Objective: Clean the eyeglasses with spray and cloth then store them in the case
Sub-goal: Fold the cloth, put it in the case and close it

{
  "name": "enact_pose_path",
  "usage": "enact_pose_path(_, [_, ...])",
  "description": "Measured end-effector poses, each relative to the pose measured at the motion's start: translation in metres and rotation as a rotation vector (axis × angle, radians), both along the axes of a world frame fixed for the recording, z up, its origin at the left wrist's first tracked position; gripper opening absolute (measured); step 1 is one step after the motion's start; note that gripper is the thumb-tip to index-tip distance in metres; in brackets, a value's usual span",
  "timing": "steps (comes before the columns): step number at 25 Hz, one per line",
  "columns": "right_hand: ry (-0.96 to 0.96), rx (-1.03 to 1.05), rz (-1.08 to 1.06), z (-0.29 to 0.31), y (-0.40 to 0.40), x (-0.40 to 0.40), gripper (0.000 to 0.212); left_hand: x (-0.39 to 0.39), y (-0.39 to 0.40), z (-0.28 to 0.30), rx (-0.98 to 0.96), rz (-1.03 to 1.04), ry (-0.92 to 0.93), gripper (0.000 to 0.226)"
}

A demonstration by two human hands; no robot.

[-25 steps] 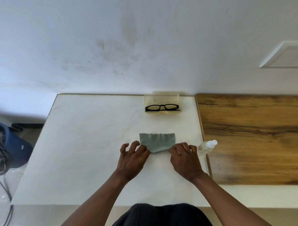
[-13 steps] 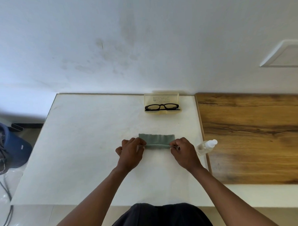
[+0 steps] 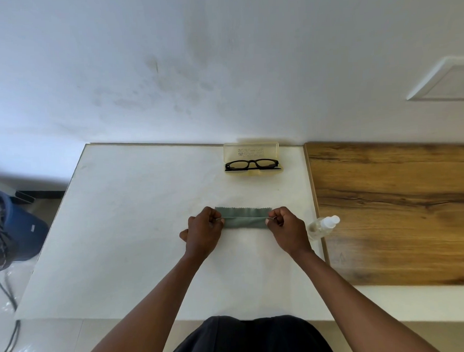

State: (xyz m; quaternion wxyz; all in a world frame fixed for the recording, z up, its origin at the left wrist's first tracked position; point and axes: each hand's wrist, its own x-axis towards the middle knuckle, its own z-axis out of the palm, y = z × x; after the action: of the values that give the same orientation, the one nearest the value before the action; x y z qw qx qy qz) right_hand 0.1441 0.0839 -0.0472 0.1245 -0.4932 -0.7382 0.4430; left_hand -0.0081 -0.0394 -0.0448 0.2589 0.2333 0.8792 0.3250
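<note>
Black-framed eyeglasses (image 3: 252, 164) lie in an open, clear yellowish case (image 3: 251, 150) at the back of the white table (image 3: 127, 233), against the wall. A grey-green cloth (image 3: 244, 218) lies in the middle of the table, its near edge lifted and folded toward the far edge. My left hand (image 3: 203, 231) pinches the cloth's left near corner. My right hand (image 3: 287, 230) pinches its right near corner. A small clear spray bottle (image 3: 323, 225) with a white cap lies on its side just right of my right hand.
A wooden surface (image 3: 402, 211) adjoins the table on the right, and the bottle rests across the seam. A blue bin with a black bag (image 3: 12, 233) stands on the floor at the left. Cables run along the floor there.
Both hands went from lying flat on the cloth's near edge to pinching its corners. They have lifted that edge and carried it away from me, so the cloth looks narrower.
</note>
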Motion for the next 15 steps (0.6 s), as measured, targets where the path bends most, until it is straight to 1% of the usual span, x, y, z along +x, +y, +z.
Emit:
enact_pose_path(7, [-0.038,0.008,-0.020,0.0016,0.0012,-0.0015,0.014,-0.0019,0.0012,0.0007,-0.014,0.039,-0.005,0.010])
enact_pose_path(12, [-0.071,0.067,0.019,0.0008,-0.0008,-0.0021,0.008,-0.0035,0.0024,0.0030,-0.001,0.055,-0.034,0.016])
enact_pose_path(14, [-0.102,0.134,0.051,0.0013,-0.0031,-0.0012,0.007,-0.0016,0.0004,0.0032,0.023,0.049,0.006,0.019])
enact_pose_path(15, [-0.110,0.192,0.076,0.0017,-0.0052,-0.0004,0.008,-0.0002,-0.0024,0.0027,0.040,0.024,0.065,0.020])
